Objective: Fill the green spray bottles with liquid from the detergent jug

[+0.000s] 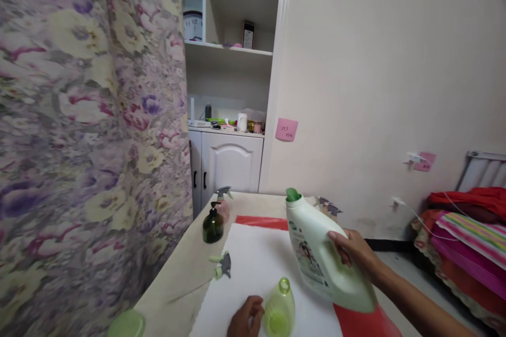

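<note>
While our right hand (353, 247) clasps a pale-green plastic jug (312, 258), apparently pre-pour, our half-curled, empty-looking left hand (245, 318) should steady the lime-green teardrop bottle (280, 308).

One left hand (245, 318) and one right hand (353, 250) show, with one jug (312, 255), one translucent green bottle (280, 308), one dark pump bottle (213, 228), one pink spray bottle (223, 211), one loose spray head (225, 266), two pink notes (286, 130), two black handles (204, 180) and one clock (193, 26); the sprayers (329, 207) beyond the jug cannot be counted.
</note>
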Demonstrator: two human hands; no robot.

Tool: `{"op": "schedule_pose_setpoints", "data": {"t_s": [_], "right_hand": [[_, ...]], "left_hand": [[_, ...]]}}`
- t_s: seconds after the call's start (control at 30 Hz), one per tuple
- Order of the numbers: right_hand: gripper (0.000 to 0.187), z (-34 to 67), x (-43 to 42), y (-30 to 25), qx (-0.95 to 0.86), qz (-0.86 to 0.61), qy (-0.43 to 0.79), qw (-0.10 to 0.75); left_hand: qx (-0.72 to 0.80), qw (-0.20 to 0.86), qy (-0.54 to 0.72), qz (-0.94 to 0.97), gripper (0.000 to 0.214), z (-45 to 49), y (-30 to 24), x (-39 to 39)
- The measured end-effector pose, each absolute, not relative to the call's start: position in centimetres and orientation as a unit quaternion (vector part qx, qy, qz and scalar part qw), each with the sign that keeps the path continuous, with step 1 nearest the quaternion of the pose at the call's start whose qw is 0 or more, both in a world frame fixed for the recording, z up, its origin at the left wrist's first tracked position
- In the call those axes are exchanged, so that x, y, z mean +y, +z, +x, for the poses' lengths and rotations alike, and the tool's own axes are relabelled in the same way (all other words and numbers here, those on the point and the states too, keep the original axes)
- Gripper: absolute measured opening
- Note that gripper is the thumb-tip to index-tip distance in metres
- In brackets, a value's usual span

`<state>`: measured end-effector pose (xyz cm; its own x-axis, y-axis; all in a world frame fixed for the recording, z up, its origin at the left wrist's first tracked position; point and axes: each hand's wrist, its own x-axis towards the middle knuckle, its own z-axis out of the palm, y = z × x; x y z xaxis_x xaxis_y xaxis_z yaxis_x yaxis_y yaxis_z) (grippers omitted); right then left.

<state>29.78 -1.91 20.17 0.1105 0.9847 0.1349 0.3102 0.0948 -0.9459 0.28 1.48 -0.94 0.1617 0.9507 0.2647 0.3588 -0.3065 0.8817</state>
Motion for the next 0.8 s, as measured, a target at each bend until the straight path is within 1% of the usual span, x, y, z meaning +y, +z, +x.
{"op": "schedule_pose_setpoints", "data": {"t_s": [0.1, 0.2, 0.33, 0.5, 0.6, 0.7, 0.8], "right_hand": [[0.051, 30.5, -4.9, 21.7, -0.586, -0.586, 0.352, 0.435], [0.054, 31.0, -6.9, 22.5, -0.616, -0.596, 0.348, 0.381], [0.051, 31.8, -8.3, 22.6, -0.623, -0.62, 0.356, 0.319], [0.048, 32.3, -9.2, 22.6, -0.622, -0.63, 0.374, 0.276], [0.044, 32.7, -9.4, 22.7, -0.619, -0.638, 0.383, 0.251], [0.042, 33.2, -9.5, 22.8, -0.612, -0.658, 0.373, 0.231], [0.04, 33.7, -9.4, 22.6, -0.603, -0.676, 0.368, 0.211]], "left_hand": [[0.477, 0.362, 0.422, 0.68, 0.021, 0.1, 0.2, 1.2], [0.475, 0.389, 0.437, 0.658, 0.024, -0.1, 1.0, 1.0], [0.464, 0.417, 0.464, 0.629, 0.03, -0.3, 2.9, 0.5], [0.396, 0.408, 0.458, 0.683, 0.027, 0.4, 7.7, 0.0], [0.363, 0.432, 0.423, 0.709, 0.038, 1.4, 10.0, 0.6], [0.319, 0.479, 0.387, 0.72, 0.047, 2.5, 10.7, 1.6], [0.278, 0.527, 0.372, 0.712, 0.043, 3.4, 10.3, 2.4]]}}
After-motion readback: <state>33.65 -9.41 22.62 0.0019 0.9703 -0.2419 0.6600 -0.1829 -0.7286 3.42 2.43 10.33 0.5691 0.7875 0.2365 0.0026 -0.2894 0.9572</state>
